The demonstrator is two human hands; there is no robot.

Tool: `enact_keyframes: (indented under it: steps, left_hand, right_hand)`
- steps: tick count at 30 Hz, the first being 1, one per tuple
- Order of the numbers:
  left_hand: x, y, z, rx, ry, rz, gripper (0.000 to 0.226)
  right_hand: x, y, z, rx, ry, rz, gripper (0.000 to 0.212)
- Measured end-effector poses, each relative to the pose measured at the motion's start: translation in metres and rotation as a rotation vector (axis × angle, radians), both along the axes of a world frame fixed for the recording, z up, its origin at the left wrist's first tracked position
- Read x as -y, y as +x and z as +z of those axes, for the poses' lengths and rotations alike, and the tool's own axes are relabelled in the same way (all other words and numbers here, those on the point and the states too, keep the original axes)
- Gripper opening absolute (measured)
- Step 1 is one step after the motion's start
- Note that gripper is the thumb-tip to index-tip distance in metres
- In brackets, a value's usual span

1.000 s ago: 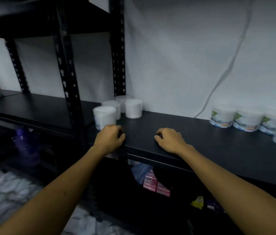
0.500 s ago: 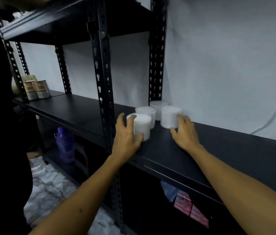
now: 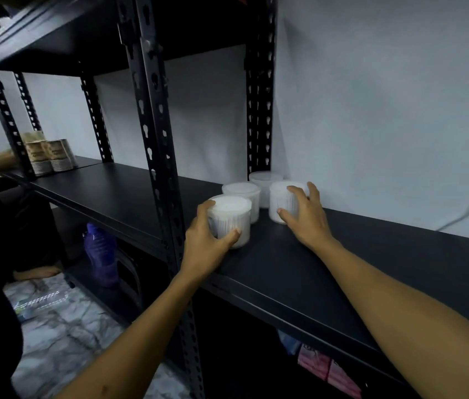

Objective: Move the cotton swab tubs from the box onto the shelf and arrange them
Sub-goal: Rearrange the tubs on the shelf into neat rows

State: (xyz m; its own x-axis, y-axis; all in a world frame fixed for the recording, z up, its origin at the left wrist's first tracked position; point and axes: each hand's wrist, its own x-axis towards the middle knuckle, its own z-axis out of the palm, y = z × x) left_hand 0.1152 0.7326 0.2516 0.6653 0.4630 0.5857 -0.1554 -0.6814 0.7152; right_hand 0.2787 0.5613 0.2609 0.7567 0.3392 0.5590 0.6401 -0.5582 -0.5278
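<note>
— Where the black post [image 3: 157, 156] meets the shelf [image 3: 328, 272], what do the hands hold?
— Left hand [image 3: 207, 246] grips the front tub [image 3: 232, 217] beside the post; right hand [image 3: 306, 217] clasps the right tub [image 3: 283, 201]. Two more tubs [image 3: 243, 192] stand behind.

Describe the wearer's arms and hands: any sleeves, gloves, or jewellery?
Both forearms are bare as far as the frame shows, with no sleeves in view. The left hand and right hand are ungloved. No watch, bracelet or ring can be seen.
</note>
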Motion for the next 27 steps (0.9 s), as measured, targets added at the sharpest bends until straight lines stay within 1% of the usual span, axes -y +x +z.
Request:
enact_keyframes:
  steps: [5, 16, 21, 27]
  left_hand:
    - [0.004, -0.001, 0.004, -0.047, -0.035, 0.014, 0.069]
    - [0.026, -0.005, 0.008, -0.069, -0.024, -0.005, 0.068]
    - [0.038, -0.005, 0.008, -0.092, -0.039, -0.03, 0.066]
    - [0.061, -0.002, 0.008, -0.085, 0.005, -0.077, 0.068]
  right_hand:
    - [0.005, -0.009, 0.002, 0.012, 0.057, 0.001, 0.049]
    - [0.03, -0.042, 0.004, 0.004, 0.086, 0.001, 0.048]
    - [0.056, -0.058, 0.003, -0.005, 0.093, -0.023, 0.047]
    - [0.103, -0.071, 0.002, 0.003, 0.072, -0.053, 0.046]
